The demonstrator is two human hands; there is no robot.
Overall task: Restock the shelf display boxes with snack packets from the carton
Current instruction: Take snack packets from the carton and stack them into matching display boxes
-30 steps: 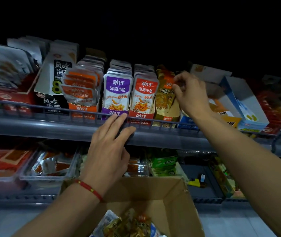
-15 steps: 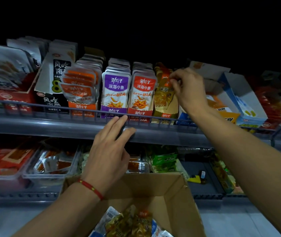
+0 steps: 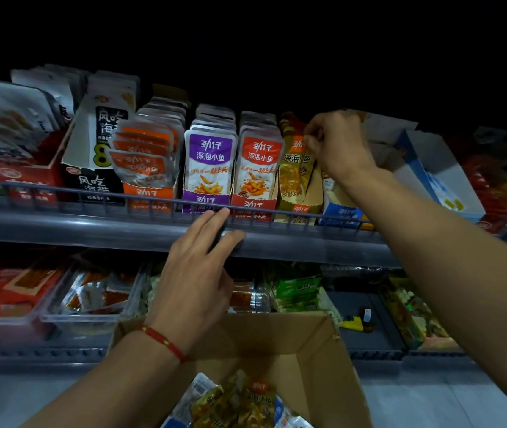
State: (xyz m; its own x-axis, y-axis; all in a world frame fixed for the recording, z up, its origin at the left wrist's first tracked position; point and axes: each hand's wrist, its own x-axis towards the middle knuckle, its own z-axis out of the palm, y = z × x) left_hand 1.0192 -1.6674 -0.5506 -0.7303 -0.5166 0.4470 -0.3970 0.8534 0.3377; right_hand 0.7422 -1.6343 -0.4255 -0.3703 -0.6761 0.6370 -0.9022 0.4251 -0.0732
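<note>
Standing at the upper shelf (image 3: 307,242), w/ carton (image 3: 323,359) sitting open just below, packets (image 3: 239,400) lying loose inside. Restocking step looking mid-way: orange box (image 3: 150,193), purple box (image 3: 205,200) & red box (image 3: 253,205) appearing full, gold box (image 3: 300,208) getting attention. Right hand (image 3: 338,146) reaching up beside the gold box, fingertips (image 3: 309,140) pinching at the top of the gold packets (image 3: 295,168), prob. straightening or seating one; whether a packet is actually being held, can't tell. Left hand (image 3: 196,273) lying spread, fingers straight, touching the shelf's front rail, holding nothing. Next move likely calling for dropping a hand into the carton, picking matching gold packets, sliding them upright behind the front one. Reading labels: "劲仔" & "深海小鱼" on purple and red packs, "风吃海带" on the black-and-white box (image 3: 97,168); smaller print too blurred.
</note>
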